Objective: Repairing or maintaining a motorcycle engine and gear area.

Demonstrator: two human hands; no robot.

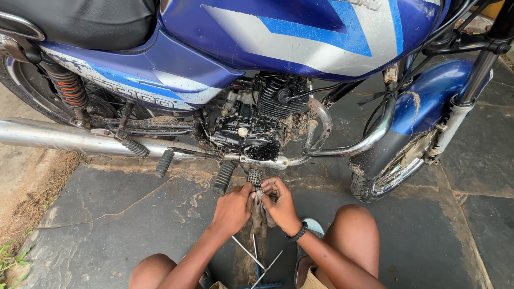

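A person crouches beside a blue motorcycle (pixel 278 37), both hands together just below the oily engine (pixel 256 134). The left hand (pixel 233 208) and right hand (pixel 280 203) are closed on a grimy rag (pixel 260 214) on the stone floor (pixel 123 214). A firm two-handed grip seems best for wringing or folding it.

rear wheel (pixel 24 85) cut off, rag (pixel 260 214) half hidden between hands (pixel 256 206)

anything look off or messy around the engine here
Yes. The black engine case looks wet and oily, with mud caked on the exhaust bend. Both hands, left and right, grip a grimy rag just below.
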